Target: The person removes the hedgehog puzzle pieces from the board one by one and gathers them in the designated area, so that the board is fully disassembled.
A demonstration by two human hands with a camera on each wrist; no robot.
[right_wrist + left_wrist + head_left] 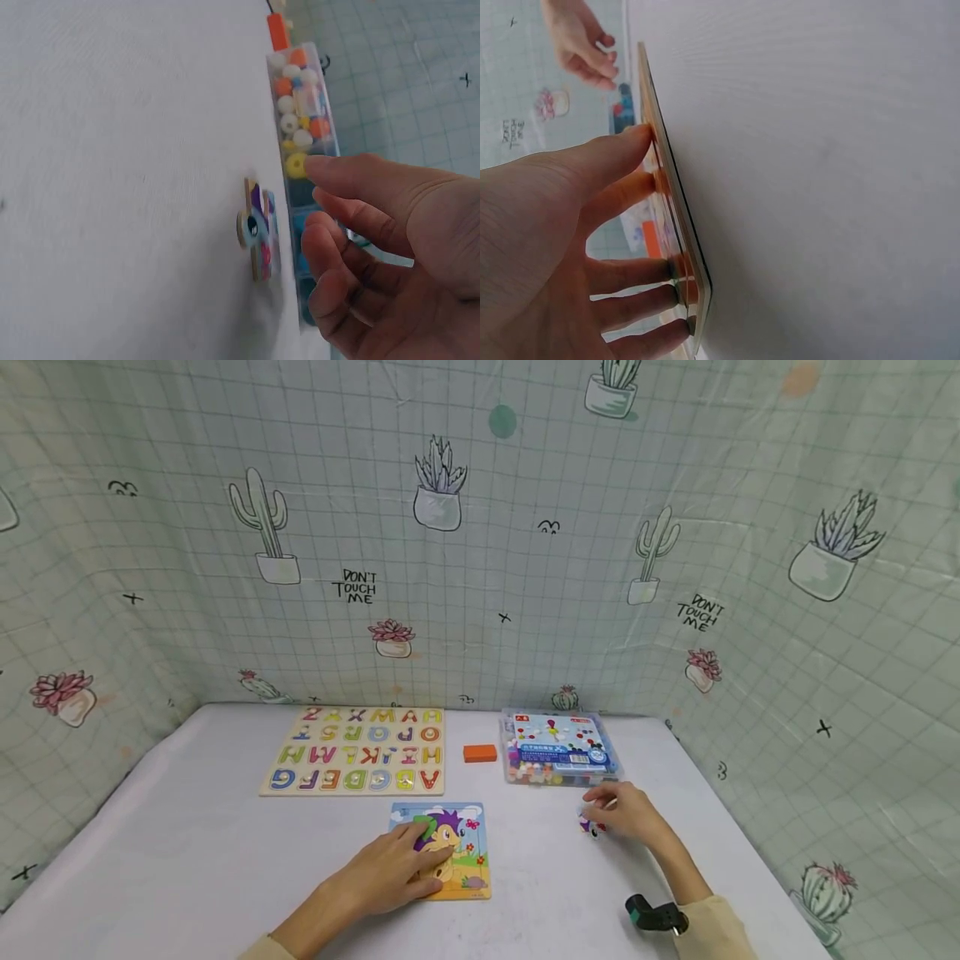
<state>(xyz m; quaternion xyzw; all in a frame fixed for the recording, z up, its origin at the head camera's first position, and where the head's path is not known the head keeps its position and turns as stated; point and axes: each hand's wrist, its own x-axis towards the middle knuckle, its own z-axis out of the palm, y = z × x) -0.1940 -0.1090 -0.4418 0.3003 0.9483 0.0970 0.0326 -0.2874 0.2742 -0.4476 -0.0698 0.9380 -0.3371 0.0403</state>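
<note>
My left hand (396, 870) rests on a hedgehog jigsaw puzzle (472, 860) in a flat tray. In the left wrist view, the spread fingertips (676, 268) touch the puzzle's top and the thumb lies near its edge. Part of the picture is hidden under this hand. On the right, my right hand (626, 812) hovers beside loose puzzle pieces (591, 828) lying on the table. The right wrist view shows those puzzle pieces (257, 232) apart from the loosely bent fingers (322, 247), which hold nothing.
Behind the puzzle lies a wooden alphabet board (360, 752) with coloured letters. An orange block (480, 753) sits between it and a clear plastic case (562, 750) of coloured beads. A patterned cloth (480, 568) hangs along the back and sides of the white table (225, 843).
</note>
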